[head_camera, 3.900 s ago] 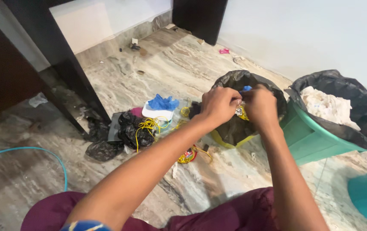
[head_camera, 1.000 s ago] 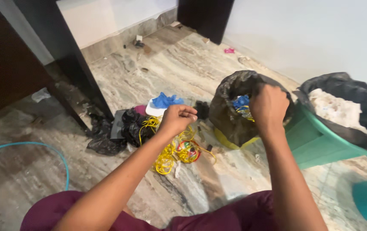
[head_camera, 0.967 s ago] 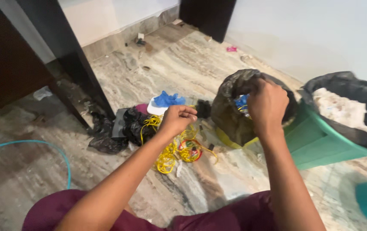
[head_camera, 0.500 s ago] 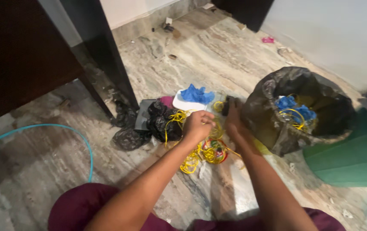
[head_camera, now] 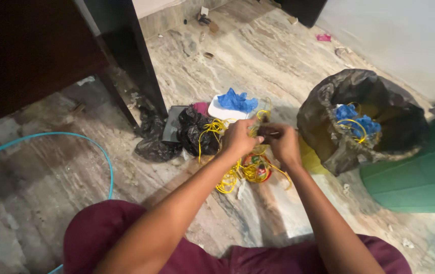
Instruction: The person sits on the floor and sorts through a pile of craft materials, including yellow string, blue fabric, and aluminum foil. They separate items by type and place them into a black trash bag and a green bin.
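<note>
Two hands meet above the floor litter: the left hand [head_camera: 238,138] and right hand [head_camera: 283,144] pinch a small dark scrap [head_camera: 267,133] between closed fingertips. Tangled yellow wire [head_camera: 242,172] lies directly beneath, and the open black bin bag [head_camera: 329,137] stands just right, within easy reach.

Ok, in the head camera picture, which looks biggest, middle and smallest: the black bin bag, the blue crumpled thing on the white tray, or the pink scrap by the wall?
1. Black bin bag, by far the largest.
2. Blue crumpled thing on the white tray.
3. Pink scrap, smallest, though it lies farther from the camera, which shrinks it somewhat.
</note>
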